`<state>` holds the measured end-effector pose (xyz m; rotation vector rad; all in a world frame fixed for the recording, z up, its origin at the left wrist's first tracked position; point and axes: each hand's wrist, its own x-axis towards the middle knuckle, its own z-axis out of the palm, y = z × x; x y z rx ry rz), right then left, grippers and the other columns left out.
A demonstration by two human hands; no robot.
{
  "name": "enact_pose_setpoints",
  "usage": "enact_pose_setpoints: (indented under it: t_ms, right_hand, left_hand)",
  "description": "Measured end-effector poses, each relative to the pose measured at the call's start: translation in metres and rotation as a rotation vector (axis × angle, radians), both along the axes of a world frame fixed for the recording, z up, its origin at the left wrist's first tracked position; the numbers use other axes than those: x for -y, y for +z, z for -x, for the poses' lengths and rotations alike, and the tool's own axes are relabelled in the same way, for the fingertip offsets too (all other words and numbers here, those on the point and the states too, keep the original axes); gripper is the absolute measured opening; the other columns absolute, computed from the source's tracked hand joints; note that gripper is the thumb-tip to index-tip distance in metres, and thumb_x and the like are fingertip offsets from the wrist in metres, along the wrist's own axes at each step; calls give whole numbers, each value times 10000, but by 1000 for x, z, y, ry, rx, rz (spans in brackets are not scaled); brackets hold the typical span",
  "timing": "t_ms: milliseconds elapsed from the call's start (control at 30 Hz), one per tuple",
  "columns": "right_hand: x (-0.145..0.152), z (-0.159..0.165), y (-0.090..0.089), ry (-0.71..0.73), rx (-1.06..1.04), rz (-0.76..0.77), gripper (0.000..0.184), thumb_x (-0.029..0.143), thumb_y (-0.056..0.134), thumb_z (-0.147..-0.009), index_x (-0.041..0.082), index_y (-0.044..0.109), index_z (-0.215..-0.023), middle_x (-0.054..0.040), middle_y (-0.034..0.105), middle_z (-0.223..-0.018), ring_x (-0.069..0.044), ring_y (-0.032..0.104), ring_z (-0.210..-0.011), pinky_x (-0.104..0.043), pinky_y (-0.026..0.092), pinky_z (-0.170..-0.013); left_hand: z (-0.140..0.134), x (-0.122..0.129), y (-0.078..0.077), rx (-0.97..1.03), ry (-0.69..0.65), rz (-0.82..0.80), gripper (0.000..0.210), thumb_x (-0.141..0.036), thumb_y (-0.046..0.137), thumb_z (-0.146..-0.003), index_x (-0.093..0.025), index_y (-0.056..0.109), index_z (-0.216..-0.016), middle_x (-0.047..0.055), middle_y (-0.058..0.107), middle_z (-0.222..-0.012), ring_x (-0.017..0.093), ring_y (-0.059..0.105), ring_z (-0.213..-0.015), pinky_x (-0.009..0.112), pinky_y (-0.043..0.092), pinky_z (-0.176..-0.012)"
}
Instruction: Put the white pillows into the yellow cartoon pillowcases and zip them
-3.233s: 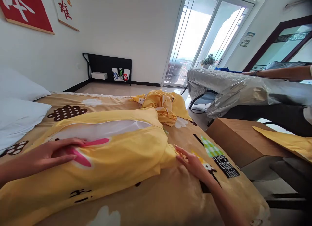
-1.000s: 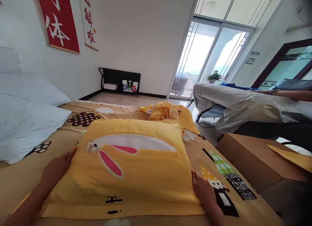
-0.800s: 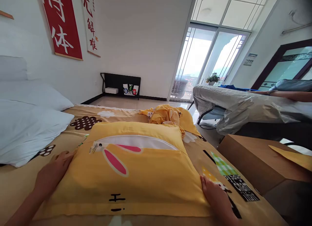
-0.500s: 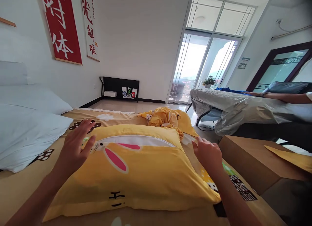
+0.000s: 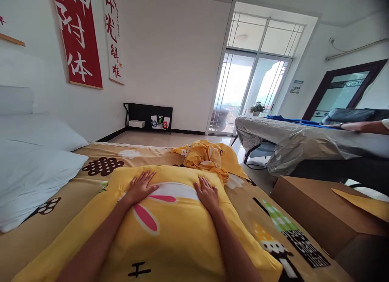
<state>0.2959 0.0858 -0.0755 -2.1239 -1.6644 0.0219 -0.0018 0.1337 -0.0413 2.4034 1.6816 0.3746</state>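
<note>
A yellow pillow (image 5: 179, 229) with pink rabbit ears and a black "H" lies in front of me on the patterned bed sheet (image 5: 243, 197). My left hand (image 5: 140, 189) rests flat on its far left part, fingers spread. On the far right part, my right hand (image 5: 208, 193) presses down with its fingers stretched out. White filling or lining (image 5: 176, 189) shows through a curved gap in the yellow cover between the two hands. Beyond the pillow sits a crumpled yellow cloth (image 5: 205, 154), which neither hand touches.
White pillows (image 5: 39, 164) lie at the left. A cardboard box (image 5: 316, 205) stands at the right with a yellow piece on it. Behind it is a plastic-covered table (image 5: 291, 132) with blue cloth (image 5: 291, 122), where another person's arm (image 5: 364, 127) reaches in.
Both my hands have come inward from above the pillow's sides and down onto its top. The view has tilted up slightly. The other person's hand has shifted on the table.
</note>
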Motion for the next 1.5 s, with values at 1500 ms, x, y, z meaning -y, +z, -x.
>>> enact_pose_setpoints:
  t_ms: [1500]
  right_hand:
    - [3,-36,-1,-101,189,351,699,92,276,-854,109,107,-1532,-194,212,-1557,-329,376,-1361,-571,399,-994]
  left_hand:
    - [80,-54,-20,105,159,-169,582,-273,324,-881,-121,403,-1438,111,394,-1497,222,368,-1381,406,302,-1132]
